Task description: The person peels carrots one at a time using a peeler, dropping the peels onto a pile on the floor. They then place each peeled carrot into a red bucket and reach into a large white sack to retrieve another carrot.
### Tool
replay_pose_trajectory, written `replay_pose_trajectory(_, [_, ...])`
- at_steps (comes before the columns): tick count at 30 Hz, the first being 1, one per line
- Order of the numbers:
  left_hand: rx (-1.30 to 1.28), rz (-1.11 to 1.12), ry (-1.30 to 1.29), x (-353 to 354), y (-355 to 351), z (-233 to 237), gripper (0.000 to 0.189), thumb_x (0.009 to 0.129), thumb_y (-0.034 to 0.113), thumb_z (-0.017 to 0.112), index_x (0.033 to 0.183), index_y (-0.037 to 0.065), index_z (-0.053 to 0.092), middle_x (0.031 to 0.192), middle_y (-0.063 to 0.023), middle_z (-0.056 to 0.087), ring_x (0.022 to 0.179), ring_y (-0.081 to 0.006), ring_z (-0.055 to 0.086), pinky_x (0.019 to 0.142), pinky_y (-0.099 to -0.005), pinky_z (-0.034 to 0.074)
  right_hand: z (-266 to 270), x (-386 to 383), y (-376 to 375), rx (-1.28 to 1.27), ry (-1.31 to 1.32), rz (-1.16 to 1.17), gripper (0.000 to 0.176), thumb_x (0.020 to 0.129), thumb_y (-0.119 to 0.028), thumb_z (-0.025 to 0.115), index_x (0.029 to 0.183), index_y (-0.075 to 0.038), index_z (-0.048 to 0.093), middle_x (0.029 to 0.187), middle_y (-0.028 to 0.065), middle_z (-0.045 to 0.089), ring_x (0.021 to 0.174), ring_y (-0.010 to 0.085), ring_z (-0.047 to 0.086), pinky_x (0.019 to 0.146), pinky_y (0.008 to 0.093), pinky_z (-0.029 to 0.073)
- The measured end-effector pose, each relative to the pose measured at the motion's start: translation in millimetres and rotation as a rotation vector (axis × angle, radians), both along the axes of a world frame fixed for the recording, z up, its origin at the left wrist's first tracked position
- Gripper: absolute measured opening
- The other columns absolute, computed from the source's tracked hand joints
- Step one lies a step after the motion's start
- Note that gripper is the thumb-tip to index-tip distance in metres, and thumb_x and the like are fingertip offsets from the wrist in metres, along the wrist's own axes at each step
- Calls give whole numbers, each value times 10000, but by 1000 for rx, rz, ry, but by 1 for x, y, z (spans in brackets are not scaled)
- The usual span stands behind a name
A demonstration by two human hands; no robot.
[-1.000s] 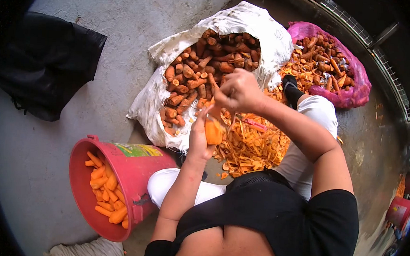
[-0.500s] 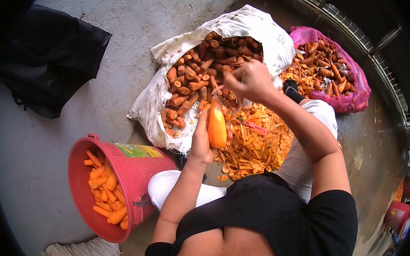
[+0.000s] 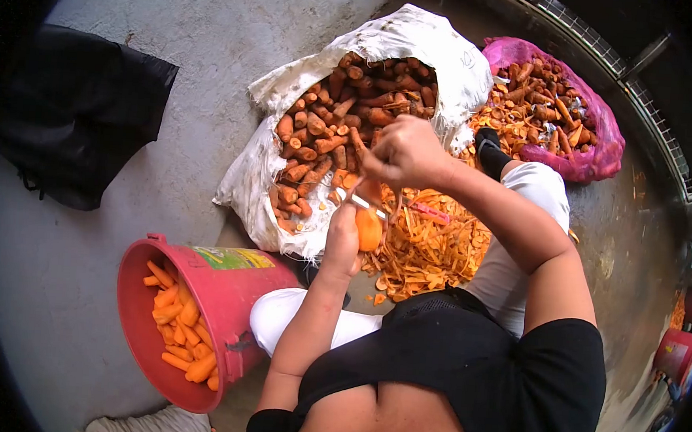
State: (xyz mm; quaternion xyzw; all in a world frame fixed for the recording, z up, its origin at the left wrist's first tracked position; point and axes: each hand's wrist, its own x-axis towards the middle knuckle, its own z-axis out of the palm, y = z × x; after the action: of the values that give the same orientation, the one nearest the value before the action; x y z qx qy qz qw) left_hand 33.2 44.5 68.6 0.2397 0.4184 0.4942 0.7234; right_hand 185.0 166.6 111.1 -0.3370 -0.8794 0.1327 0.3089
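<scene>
My left hand (image 3: 343,243) grips a bright orange peeled carrot (image 3: 369,228), held upright above a heap of peelings (image 3: 423,248). My right hand (image 3: 401,152) is closed on a peeler (image 3: 361,202), whose blade rests at the carrot's top end. Just beyond both hands lies an open white sack (image 3: 450,60) full of unpeeled carrots (image 3: 344,121). A red bucket (image 3: 223,276) with several peeled carrots (image 3: 181,329) inside stands to the left of my left arm.
A pink mesh bag (image 3: 598,113) of carrots and scraps lies at the far right. A black bag (image 3: 75,112) sits on the concrete floor at the left. A metal grate (image 3: 646,100) runs along the right edge. A small red container (image 3: 674,355) stands at the lower right.
My right hand has drawn the peeler back down toward the carrot's top after a stroke away from me. The carrot sits lower in my left hand than half a second ago.
</scene>
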Motion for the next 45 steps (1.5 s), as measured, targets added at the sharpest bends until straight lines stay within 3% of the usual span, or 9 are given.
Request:
replay_pose_trajectory(10, [46, -62, -216, -4, 0, 10, 448, 1008, 401, 288, 1190, 50, 496, 828, -73, 595, 656, -131, 579, 543, -241, 463, -9, 35, 69, -191, -203, -500, 397, 823, -381, 530, 615, -89, 700, 496, 111, 585, 446, 247, 586, 505, 368, 489])
replay_pose_trajectory(14, [5, -58, -236, -13, 5, -5, 467, 1010, 397, 278, 1265, 56, 469, 871, -78, 612, 710, -143, 604, 593, -265, 492, 4, 16, 35, -526, -3, -250, 387, 852, -338, 549, 626, -67, 707, 492, 49, 602, 422, 104, 566, 458, 293, 458])
replay_pose_trajectory(17, [-64, 9, -232, -12, 6, -7, 441, 1008, 396, 291, 1229, 68, 486, 890, -85, 622, 727, -155, 618, 578, -286, 507, -9, 4, 13, 49, 107, 130, 376, 835, -299, 598, 547, -64, 654, 463, 78, 550, 380, 200, 514, 412, 332, 389])
replay_pose_trajectory(19, [-166, 154, -156, 0, 8, 7, 410, 1004, 401, 305, 1159, 86, 517, 882, -86, 627, 707, -165, 625, 544, -296, 511, -3, -4, -1, 70, 100, 183, 426, 842, -292, 606, 489, -55, 596, 491, 104, 541, 413, 246, 501, 410, 337, 362])
replay_pose_trajectory(20, [-163, 112, -188, -6, 7, -6, 407, 994, 426, 335, 1150, 101, 523, 895, -76, 620, 693, -162, 616, 514, -300, 502, 10, -2, -7, -307, -165, 29, 457, 858, -431, 583, 586, -78, 687, 493, 62, 595, 507, 179, 582, 522, 307, 437])
replay_pose_trajectory(24, [-81, -22, -166, -15, 9, -17, 517, 978, 514, 326, 1233, 100, 502, 849, -46, 596, 740, -124, 591, 538, -265, 482, 5, 3, 15, -1039, 48, 63, 575, 798, -628, 608, 774, -66, 729, 580, 28, 621, 554, 134, 591, 538, 290, 444])
replay_pose_trajectory(28, [81, 137, 180, 2, 11, 6, 574, 972, 565, 265, 1152, 89, 531, 751, -44, 581, 594, -99, 556, 550, -235, 465, 15, 10, 12, -939, -225, 234, 610, 729, -630, 680, 717, -20, 685, 534, 29, 562, 570, 136, 618, 490, 302, 460])
replay_pose_trajectory(33, [166, 19, 96, -5, 10, 10, 659, 974, 566, 225, 1319, 52, 449, 677, -26, 554, 553, -85, 518, 509, -217, 443, 21, 30, 32, -216, -700, -268, 537, 746, -602, 643, 685, -71, 683, 578, 96, 619, 574, 238, 627, 563, 363, 483])
replay_pose_trajectory(45, [-252, 102, -358, -4, 14, 7, 438, 980, 417, 344, 1131, 52, 534, 865, -108, 602, 700, -240, 600, 575, -323, 513, 17, 14, 15, -170, -168, -95, 498, 896, -528, 496, 727, -121, 728, 529, 57, 610, 531, 255, 619, 538, 367, 485])
